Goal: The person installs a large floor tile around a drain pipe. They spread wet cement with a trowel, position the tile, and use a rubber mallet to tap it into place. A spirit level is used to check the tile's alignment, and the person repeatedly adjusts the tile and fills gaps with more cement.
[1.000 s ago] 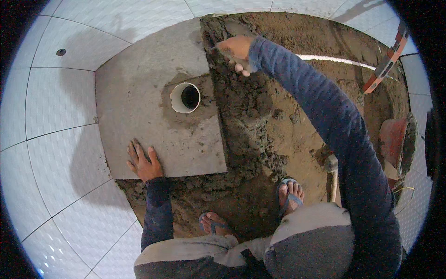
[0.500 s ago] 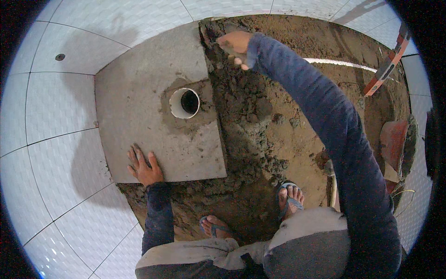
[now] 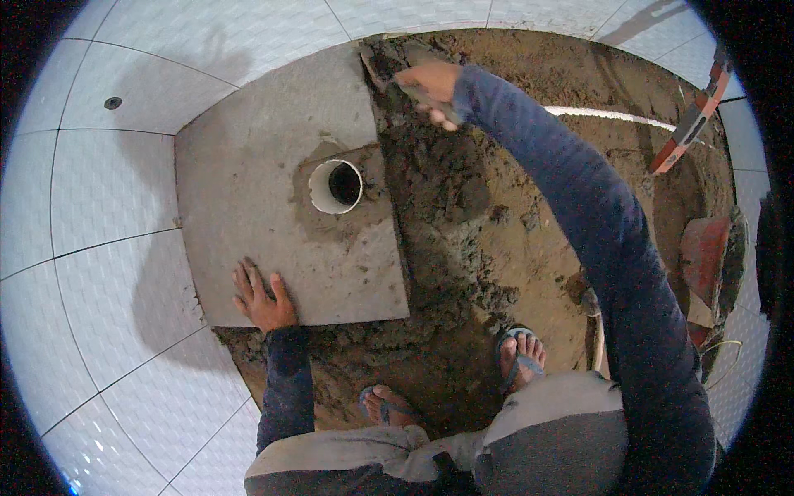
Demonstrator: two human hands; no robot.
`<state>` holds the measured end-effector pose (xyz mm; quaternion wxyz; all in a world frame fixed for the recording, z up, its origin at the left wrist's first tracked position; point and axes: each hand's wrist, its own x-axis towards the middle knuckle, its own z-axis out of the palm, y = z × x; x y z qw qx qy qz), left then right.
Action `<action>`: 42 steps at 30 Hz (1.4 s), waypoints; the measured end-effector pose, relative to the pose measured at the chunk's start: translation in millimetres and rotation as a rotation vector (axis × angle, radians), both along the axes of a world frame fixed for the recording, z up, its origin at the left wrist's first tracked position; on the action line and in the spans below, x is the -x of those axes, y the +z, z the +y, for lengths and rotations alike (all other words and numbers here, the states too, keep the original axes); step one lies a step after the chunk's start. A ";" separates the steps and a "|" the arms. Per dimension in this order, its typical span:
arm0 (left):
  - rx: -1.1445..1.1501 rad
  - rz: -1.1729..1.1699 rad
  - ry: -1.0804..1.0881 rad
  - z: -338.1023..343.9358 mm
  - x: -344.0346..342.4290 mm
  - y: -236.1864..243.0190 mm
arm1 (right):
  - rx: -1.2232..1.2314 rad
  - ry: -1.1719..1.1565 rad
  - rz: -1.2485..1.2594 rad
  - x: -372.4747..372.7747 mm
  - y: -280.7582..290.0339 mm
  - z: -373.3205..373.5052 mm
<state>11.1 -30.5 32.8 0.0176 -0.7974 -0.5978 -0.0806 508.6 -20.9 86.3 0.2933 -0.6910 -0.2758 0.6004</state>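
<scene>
My left hand (image 3: 266, 299) lies flat with fingers spread on the near left part of a large grey floor tile (image 3: 240, 182). A white pipe end (image 3: 318, 194) stands up through a cut in that tile, with damp smears around it. At the far right corner of the tile, my right hand (image 3: 432, 83) is closed around a trowel (image 3: 376, 76). Its blade is at the tile's edge against dark wet mortar (image 3: 430, 165), and is partly hidden by the hand and dirt.
White textured wall tiles (image 3: 116, 190) border the left and far sides. A red spirit level (image 3: 695, 124) leans at the far right, near a white line (image 3: 612, 114) on the sandy floor. A reddish mortar pan (image 3: 703, 260) stands at the right. My sandalled feet (image 3: 521, 360) rest on the dirt.
The view has shifted slightly, moving the whole scene a little to the right. My right hand stays at the tile's far corner, its wrist slightly turned. The left hand stays flat on the tile.
</scene>
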 end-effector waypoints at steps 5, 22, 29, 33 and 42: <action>-0.016 -0.009 -0.004 0.0 -0.7 0.4 | -0.092 0.189 -0.227 -30.7 25.4 -30.9; 0.002 -0.013 0.020 -1.2 -2.8 1.9 | 0.016 -0.087 -0.082 -27.2 -13.5 6.1; 0.012 0.002 0.013 1.3 -0.8 0.7 | -0.002 0.083 -0.121 -8.4 17.0 1.0; 0.008 -0.031 0.019 0.7 -1.3 1.0 | -0.073 0.146 -0.284 -25.0 24.8 -24.1; 0.019 -0.036 0.018 -1.3 -2.3 2.3 | -0.083 0.155 -0.386 -24.7 13.7 -7.7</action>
